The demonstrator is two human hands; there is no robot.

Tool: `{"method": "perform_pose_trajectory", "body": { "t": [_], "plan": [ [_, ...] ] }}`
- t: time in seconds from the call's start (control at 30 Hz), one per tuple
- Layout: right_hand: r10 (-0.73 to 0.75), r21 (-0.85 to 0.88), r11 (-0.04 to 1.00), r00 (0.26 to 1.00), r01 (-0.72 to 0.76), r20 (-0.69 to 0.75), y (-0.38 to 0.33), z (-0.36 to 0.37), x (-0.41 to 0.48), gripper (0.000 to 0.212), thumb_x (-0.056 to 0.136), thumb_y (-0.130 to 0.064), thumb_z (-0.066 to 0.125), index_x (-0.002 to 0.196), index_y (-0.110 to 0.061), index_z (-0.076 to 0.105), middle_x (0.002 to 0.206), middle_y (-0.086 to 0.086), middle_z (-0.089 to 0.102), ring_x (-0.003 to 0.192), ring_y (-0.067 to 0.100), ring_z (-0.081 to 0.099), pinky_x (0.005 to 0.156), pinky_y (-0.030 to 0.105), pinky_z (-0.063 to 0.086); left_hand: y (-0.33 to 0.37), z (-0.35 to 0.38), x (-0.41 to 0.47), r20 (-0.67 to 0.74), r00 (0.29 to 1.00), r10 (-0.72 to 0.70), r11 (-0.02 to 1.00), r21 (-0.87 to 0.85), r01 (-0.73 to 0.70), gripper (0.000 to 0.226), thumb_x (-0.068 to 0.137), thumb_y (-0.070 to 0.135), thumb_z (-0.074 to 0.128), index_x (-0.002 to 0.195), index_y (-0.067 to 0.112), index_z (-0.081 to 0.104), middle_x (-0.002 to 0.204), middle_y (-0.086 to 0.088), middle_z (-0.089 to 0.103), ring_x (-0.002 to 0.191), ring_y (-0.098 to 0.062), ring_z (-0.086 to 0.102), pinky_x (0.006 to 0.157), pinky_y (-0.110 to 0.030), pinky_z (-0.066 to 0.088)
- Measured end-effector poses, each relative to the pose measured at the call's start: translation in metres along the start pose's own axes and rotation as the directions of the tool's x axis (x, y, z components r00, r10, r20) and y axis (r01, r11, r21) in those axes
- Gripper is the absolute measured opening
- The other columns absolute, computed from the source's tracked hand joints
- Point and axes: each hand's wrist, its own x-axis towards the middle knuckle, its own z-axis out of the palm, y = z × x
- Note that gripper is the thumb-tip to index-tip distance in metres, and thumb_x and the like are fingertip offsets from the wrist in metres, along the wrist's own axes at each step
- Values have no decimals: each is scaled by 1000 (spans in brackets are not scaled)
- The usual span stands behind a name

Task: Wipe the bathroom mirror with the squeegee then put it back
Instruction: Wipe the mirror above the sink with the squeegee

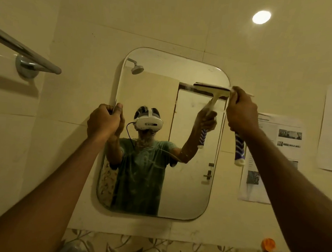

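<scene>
A rounded rectangular mirror [187,176] hangs on the tiled wall straight ahead. My left hand [104,120] grips the mirror's left edge at about mid-height. My right hand [241,111] grips the squeegee [239,150] by its purple-and-white handle, which sticks out below my fist. The squeegee's pale blade lies level against the glass at the mirror's upper right edge, mostly hidden behind my hand; its reflection shows just to the left. The glass reflects a person wearing a headset.
A chrome towel bar [26,53] juts from the wall at the upper left. Printed paper sheets [273,153] are stuck to the wall right of the mirror. An orange hook [268,245] sits low right above a leaf-patterned tile border [152,249].
</scene>
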Motion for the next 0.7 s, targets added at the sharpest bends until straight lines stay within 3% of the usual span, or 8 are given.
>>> {"method": "perform_pose_trajectory", "body": {
  "t": [0.23,0.33,0.6,0.7],
  "plan": [
    [4,41,999,999,-6,33,39,20,-78,39,104,-36,30,142,-33,36,64,3,57,41,7,53,38,19,42,-1,0,-2,-6,1000,-27,999,-44,27,46,93,62,43,101,19,57,90,1,57,84,-18,54,71,-34,39],
    [56,25,998,996,-58,74,44,21,-116,40,104,-35,31,144,-31,36,63,5,57,46,14,56,42,28,47,1,-1,-5,-3,999,-40,997,-63,40,47,93,62,42,101,18,58,90,2,58,83,-18,54,71,-33,39],
    [64,19,998,996,-65,59,23,14,-60,41,104,-40,27,144,-32,35,69,6,58,51,17,59,46,37,56,-4,0,-11,-24,999,-39,995,-90,36,43,95,57,43,97,17,62,87,2,60,81,-16,54,71,-32,40],
    [22,40,999,1000,-23,14,31,21,-79,40,105,-34,29,144,-29,35,63,0,54,44,5,57,37,18,46,-7,0,-9,-30,999,-45,995,-86,43,39,97,52,41,92,19,60,85,2,59,79,-16,54,71,-32,41]
  ]
}}
